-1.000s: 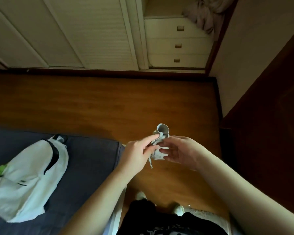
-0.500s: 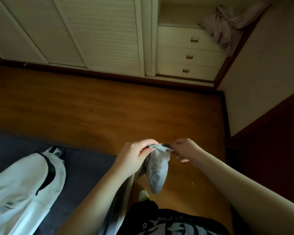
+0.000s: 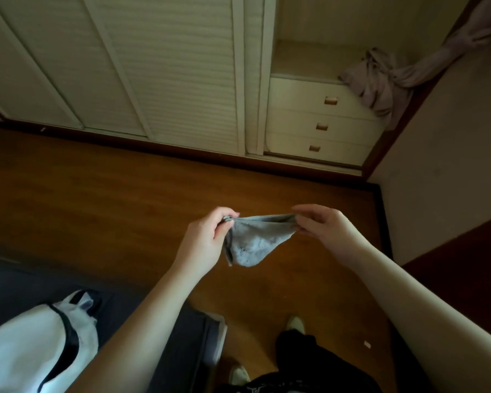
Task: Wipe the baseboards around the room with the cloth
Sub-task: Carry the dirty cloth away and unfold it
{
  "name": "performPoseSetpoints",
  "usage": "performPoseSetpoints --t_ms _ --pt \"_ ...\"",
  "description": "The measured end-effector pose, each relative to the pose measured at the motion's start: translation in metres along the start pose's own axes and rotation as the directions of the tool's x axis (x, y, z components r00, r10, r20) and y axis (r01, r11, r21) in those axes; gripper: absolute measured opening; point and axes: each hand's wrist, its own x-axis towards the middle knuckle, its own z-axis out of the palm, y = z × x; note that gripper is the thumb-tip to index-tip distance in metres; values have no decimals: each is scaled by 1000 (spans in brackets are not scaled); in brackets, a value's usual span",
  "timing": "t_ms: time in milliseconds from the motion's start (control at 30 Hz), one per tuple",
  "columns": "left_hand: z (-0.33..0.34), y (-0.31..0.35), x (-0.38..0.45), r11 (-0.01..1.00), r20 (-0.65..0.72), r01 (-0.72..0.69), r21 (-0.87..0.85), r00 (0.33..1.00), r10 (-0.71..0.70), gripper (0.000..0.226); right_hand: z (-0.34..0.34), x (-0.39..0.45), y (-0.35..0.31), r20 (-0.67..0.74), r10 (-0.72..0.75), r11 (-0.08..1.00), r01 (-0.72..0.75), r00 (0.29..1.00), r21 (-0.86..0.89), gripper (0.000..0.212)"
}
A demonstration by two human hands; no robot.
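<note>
Right now, at chest height: both hands are holding one grey cloth (image 3: 253, 241) out over the wooden floor (image 3: 111, 199).
Left hand (image 3: 207, 242): it is pinching the cloth's left corner between thumb and curled fingers, with a folded edge hanging down beside the palm.
Right hand (image 3: 323, 231): it is pinching the opposite corner between thumb and fingertips, the other fingers bending loosely above.
Cloth: its top edge is stretching nearly straight between the two hands, and the rest is sagging below in a rounded pouch; it is touching nothing but the hands.
Baseboard (image 3: 159, 144): a dark wooden strip is running along the foot of the louvred wardrobe doors (image 3: 167, 66) and turning the corner down the right-hand wall (image 3: 442, 165); the cloth is hanging well apart from it.
Drawers (image 3: 321, 120): three cream fronts are sitting in an open bay right of the doors, with a pale garment (image 3: 377, 80) drooping over the top right corner.
Bed (image 3: 17, 282): a dark mattress is filling the lower left, and a white bag with black trim (image 3: 31, 353) is lying on it.
Person's feet: light shoes (image 3: 295, 324) are standing on the floor below the hands.
</note>
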Motion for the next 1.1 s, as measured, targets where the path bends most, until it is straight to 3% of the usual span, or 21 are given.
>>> performPoseSetpoints --t_ms 100,200,267,433,567,700,767,867,933,1100 --pt "-2 -4 37 1000 -15 25 7 1000 -25 21 -20 35 -10 51 -70 988 76 996 -135 34" --pt "0 -2 72 999 -28 31 35 999 -30 20 -30 71 -19 0 -186 946 179 983 -271 18" --pt "-2 2 94 998 -67 51 36 997 -49 19 -38 93 -27 -25 -249 935 233 968 -267 8" --pt "-13 5 139 995 -121 92 47 989 -86 22 -54 142 -57 18 -406 907 406 914 -116 10" --pt "-23 3 168 983 -189 143 113 975 -120 31 -61 183 -84 44 -553 811 549 832 -199 11" --pt "-40 -5 196 960 -204 254 -119 940 -274 14 -57 223 -115 67 -644 728 638 762 -253 19" --pt "-55 -10 208 927 -177 287 -242 926 -332 16 -47 244 -129 63 -672 706 664 738 -244 26" --pt "-76 -17 221 874 -123 305 -378 919 -374 25 -26 269 -144 60 -652 734 649 756 -201 12" --pt "-93 -27 233 833 -117 312 -456 907 -404 29 -4 288 -157 71 -629 757 630 775 -173 16" --pt "-132 -70 251 774 -135 313 -550 882 -452 19 56 330 -196 86 -620 776 626 780 -74 17"
